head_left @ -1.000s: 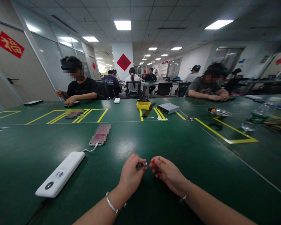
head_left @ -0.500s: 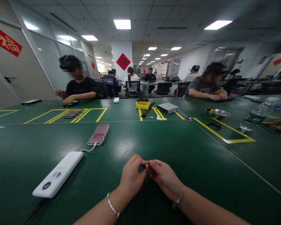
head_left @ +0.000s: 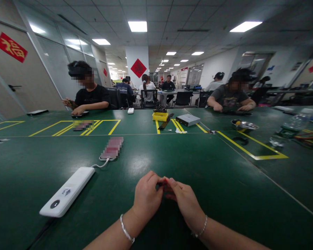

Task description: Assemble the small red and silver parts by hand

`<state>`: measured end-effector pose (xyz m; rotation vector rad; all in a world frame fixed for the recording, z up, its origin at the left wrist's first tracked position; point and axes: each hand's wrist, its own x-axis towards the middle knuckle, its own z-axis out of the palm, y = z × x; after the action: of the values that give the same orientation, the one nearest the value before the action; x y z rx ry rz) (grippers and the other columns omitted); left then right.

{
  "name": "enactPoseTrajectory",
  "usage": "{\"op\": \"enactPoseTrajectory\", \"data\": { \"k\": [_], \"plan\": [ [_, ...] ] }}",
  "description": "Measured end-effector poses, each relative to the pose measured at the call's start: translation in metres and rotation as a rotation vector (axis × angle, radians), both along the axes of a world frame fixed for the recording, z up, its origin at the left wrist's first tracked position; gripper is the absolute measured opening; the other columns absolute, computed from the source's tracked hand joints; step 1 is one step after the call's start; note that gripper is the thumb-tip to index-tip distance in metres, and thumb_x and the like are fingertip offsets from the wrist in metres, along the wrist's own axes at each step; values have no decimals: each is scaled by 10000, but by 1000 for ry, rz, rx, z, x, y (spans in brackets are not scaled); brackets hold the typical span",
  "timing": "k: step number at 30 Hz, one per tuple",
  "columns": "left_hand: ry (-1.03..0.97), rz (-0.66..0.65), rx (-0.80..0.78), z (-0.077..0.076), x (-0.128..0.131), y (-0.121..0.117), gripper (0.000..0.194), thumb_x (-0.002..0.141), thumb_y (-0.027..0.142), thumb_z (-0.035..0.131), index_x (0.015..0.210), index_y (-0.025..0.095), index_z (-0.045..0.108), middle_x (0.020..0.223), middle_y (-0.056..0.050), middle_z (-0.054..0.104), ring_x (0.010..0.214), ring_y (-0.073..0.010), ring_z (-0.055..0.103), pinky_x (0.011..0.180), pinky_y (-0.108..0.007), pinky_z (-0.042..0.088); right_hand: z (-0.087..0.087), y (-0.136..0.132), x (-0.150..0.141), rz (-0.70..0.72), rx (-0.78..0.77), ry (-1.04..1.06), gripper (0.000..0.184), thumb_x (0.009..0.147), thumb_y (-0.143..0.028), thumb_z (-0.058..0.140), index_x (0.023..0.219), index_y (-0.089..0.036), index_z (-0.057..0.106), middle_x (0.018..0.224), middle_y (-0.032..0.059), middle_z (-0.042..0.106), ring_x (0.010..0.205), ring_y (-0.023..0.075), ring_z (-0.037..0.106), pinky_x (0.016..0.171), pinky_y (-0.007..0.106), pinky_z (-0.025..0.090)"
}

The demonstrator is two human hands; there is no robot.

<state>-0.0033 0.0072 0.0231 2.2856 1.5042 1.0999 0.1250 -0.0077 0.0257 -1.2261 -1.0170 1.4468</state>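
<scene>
1. Watching from afar through the head camera, I see the left hand (head_left: 149,192) curled nearly closed, thumb and forefinger pinching a small dark piece (head_left: 160,184) that the fingers mostly hide.
2. I have the right hand (head_left: 188,203) meeting it fingertip to fingertip, thumb and forefinger drawn together on a small red piece (head_left: 166,180).
3. Both pieces sit between the two hands, over the green table (head_left: 151,152); I cannot tell whether they are joined.
4. To the left of the hands I see a white power bank (head_left: 70,190), linked by a white cable (head_left: 102,165) to a phone (head_left: 111,148) with a pixelated screen.
5. Farther across, I make out a yellow tray (head_left: 159,117) holding dark items, a grey box (head_left: 188,120) to its right, then a metal bowl (head_left: 251,126) and a clear bottle (head_left: 289,128).
6. Opposite, I see one person (head_left: 91,97) seated at the left and another person (head_left: 231,95) at the right.
</scene>
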Motion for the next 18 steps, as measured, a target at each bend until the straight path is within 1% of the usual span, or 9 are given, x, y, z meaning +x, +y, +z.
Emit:
{"op": "enactPoseTrajectory", "data": {
  "k": [4, 8, 10, 12, 14, 15, 16, 18],
  "plan": [
    [-9, 0, -25, -1, 0, 1, 109, 726, 119, 498, 714, 201, 570, 714, -3, 525, 691, -141, 516, 622, -254, 413, -2, 3, 4, 51, 24, -38, 463, 694, -524, 530, 868, -117, 665, 867, 95, 625, 867, 214, 554, 692, 308, 457],
    [3, 6, -29, -3, 4, 0, 103, 716, 111, 506, 723, 201, 554, 728, -3, 519, 706, -148, 513, 633, -264, 418, -7, 8, 4, 58, 22, 21, 385, 654, -465, 604, 856, -143, 665, 876, 72, 628, 857, 189, 554, 721, 292, 445],
    [0, -36, -26, -4, 4, 0, 129, 707, 89, 502, 750, 203, 545, 753, -5, 529, 736, -154, 517, 659, -272, 426, -7, 11, 5, 64, 22, 33, 348, 620, -433, 643, 809, -142, 665, 828, 63, 633, 792, 165, 562, 700, 278, 443],
    [-5, -115, -20, -4, 2, 1, 219, 688, 66, 507, 847, 213, 538, 833, -11, 552, 817, -164, 519, 728, -292, 430, -3, 18, 13, 62, 32, -19, 334, 602, -417, 657, 790, -141, 662, 782, 61, 632, 734, 154, 563, 651, 270, 443],
    [-11, -161, -8, -5, -3, 3, 341, 676, 69, 524, 978, 225, 502, 958, -25, 553, 928, -185, 499, 820, -338, 412, 2, 31, 32, 29, 68, -146, 335, 619, -411, 635, 830, -153, 659, 791, 64, 632, 728, 162, 564, 615, 273, 439],
    [-14, -154, -4, -6, -6, 5, 381, 677, 83, 532, 1027, 227, 479, 1014, -35, 542, 974, -197, 483, 858, -367, 395, 6, 39, 49, -16, 96, -248, 331, 638, -406, 612, 859, -163, 656, 812, 67, 633, 740, 170, 564, 612, 279, 436],
    [-15, -135, -4, -7, -8, 7, 398, 683, 102, 537, 1054, 227, 464, 1054, -45, 528, 1007, -208, 469, 885, -394, 378, 9, 48, 70, -75, 127, -384, 320, 660, -396, 585, 880, -174, 654, 835, 69, 632, 754, 177, 563, 618, 288, 432],
    [-10, -87, -24, -9, -13, 12, 392, 691, 121, 536, 1062, 224, 461, 1078, -54, 515, 1035, -220, 456, 905, -424, 360, 13, 65, 125, -225, 180, -734, 286, 696, -355, 524, 890, -192, 657, 877, 76, 628, 784, 192, 559, 648, 310, 414]
  ]
}}
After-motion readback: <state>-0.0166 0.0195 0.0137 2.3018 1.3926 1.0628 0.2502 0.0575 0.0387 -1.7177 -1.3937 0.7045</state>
